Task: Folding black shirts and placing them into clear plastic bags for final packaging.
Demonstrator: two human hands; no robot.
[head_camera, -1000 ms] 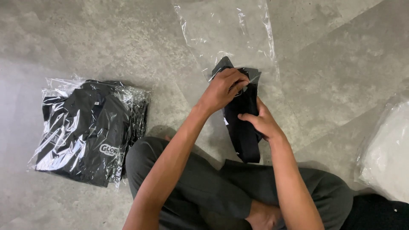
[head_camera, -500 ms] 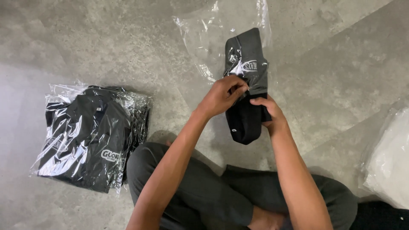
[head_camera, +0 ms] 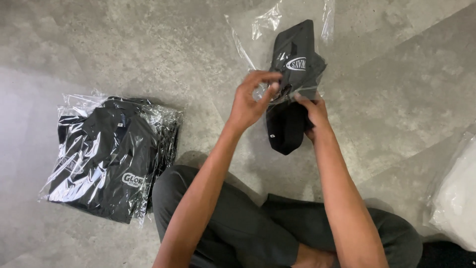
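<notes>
So compared to half a second back, the folded black shirt (head_camera: 292,84) sits further into the clear plastic bag (head_camera: 277,30) now, with the top half and its white oval logo under the film and only the bottom end poking out. Looks to me like the bagging is about halfway done.

The left hand (head_camera: 250,101) is pinched shut on the edge of the bag's opening, fingers bunched on the plastic right beside the shirt. The right hand (head_camera: 312,114) is wrapped around the shirt's lower part, gripping it from the side.

The shirt is folded into a long narrow strip, held up off the concrete floor (head_camera: 396,99) in front of the person's crossed legs in dark trousers (head_camera: 238,223).

Off to the left on the floor there's a stack of bagged black shirts (head_camera: 106,156), well apart from the hands. A white plastic-wrapped bundle (head_camera: 456,198) sits at the right edge.
</notes>
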